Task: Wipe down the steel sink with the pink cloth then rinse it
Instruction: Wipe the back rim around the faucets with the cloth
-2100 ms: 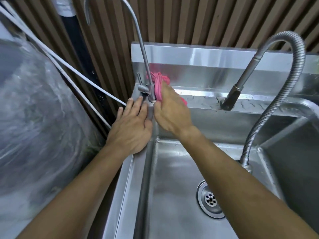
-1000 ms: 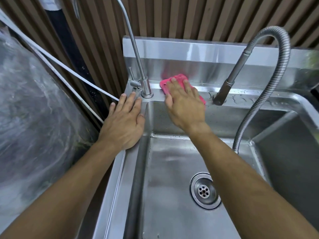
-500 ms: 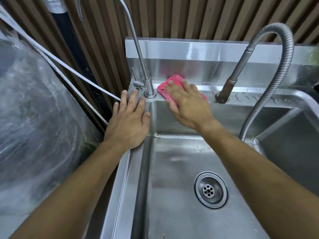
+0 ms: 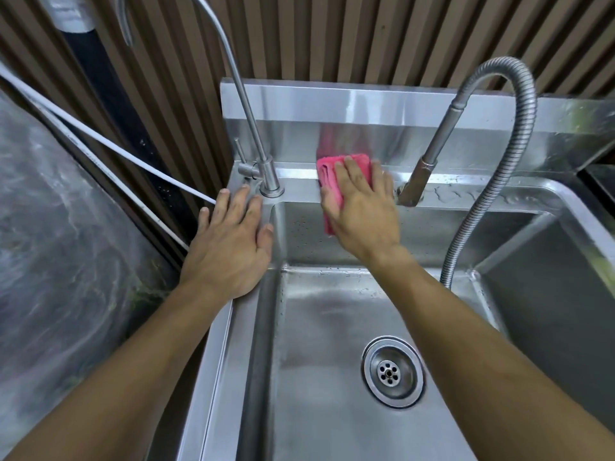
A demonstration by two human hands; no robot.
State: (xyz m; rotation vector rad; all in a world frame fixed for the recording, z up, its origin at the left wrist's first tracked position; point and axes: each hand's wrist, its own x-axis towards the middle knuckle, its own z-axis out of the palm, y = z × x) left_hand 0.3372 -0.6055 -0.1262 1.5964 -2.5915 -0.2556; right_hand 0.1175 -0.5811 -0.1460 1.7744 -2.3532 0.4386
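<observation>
The stainless steel sink (image 4: 332, 377) fills the lower view, its round steel drain (image 4: 392, 372) sitting in the basin floor near the front. Along the back ledge rise a coiled flexible steel faucet (image 4: 522, 134) toward the right and a slim gooseneck steel tap (image 4: 263, 161) at the back left corner. The left hand (image 4: 229, 247) lies flat on the left rim, fingers straight and spread, gripping nothing, only bracing. The right hand (image 4: 361, 207) presses the folded pink cloth (image 4: 327, 181) with flat fingers onto the back ledge between the two taps. The cloth lies under the fingers, its long axis running front to back over the ledge lip, so the right hand is the one placed to sweep it sideways.
</observation>
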